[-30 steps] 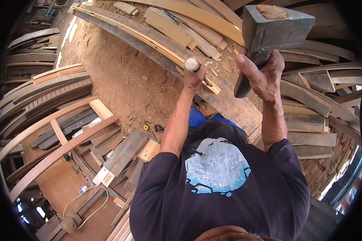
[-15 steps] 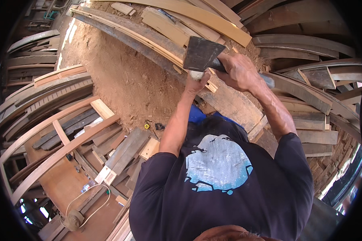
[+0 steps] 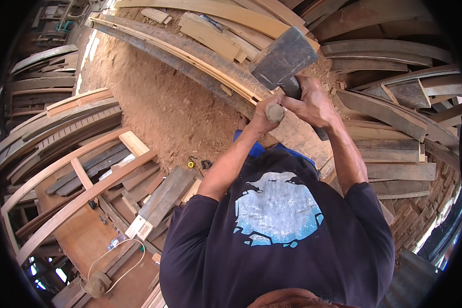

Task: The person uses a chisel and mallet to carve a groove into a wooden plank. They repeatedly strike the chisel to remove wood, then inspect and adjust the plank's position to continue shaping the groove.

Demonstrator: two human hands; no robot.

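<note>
Above the sawdust-strewn ground (image 3: pixel 154 108), over a long curved plank (image 3: pixel 190 54), both hands are closed on tools. The right hand (image 3: pixel 313 105) is clenched round the dark handle just under the hammer head (image 3: pixel 283 57), a big grey steel block that is raised and tilted above the work. The left hand (image 3: pixel 264 115) is wrapped round a chisel (image 3: pixel 275 113), of which only the rounded, pale butt end shows above the fist; its blade is hidden, so I cannot tell exactly where it meets the wood.

That hammer looks heavy and top-loaded: a stiff, solid head on a short shaft. A grip close to the head, as here, probably gives control at the cost of swing. The handle seems smooth and dark (possibly worn by use), so a full, firm clench suits it better than fingertips. The chisel appears rigid and slim, best held mid-shaft with the fist well below the struck end, knuckles clear of the falling head.

Around them lie stacked curved timbers (image 3: pixel 390 102), offcuts (image 3: pixel 210 36) and, lower left, bent wooden frames (image 3: pixel 72 174).
</note>
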